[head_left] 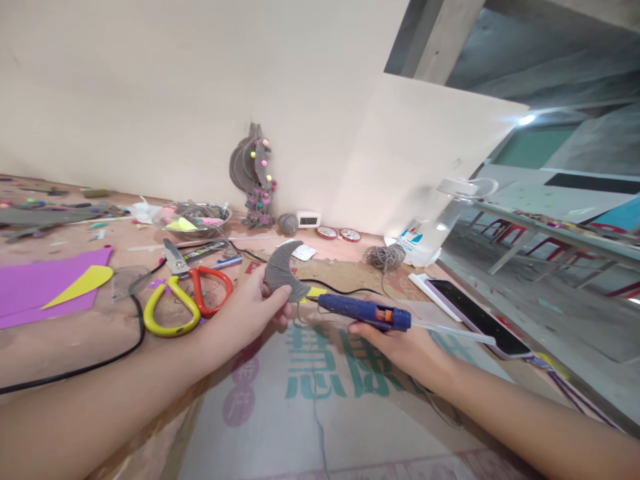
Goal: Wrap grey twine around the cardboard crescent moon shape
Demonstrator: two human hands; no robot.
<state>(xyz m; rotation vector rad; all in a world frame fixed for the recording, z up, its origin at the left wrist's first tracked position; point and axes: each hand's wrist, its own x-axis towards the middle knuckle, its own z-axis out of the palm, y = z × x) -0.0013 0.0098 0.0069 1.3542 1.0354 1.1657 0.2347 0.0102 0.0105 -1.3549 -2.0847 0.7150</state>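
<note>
Pinched in my left hand [273, 300] is a crescent moon shape [283, 268] wrapped in grey yarn, held upright over the board. My right hand [400, 343] grips a dark blue hot glue gun [357, 310], with a clear glue stick [455, 331] jutting from its back end. The gun's nozzle is at the lower tip of the crescent; whether it touches cannot be made out. A bit of yellow [316, 292] shows behind the nozzle. Beneath both hands lies a printed cardboard sheet [270, 427], with a grey yarn strand running across it.
Scissors [173, 310] with red and yellow handles, purple sheets [30, 287] and a black cable [100, 363] lie left. A clear bowl [193, 220], a small clock [309, 220] and hanging grey crescents [250, 167] are behind. Yarn [384, 257], a bottle [430, 223] and a phone [477, 317] stand right.
</note>
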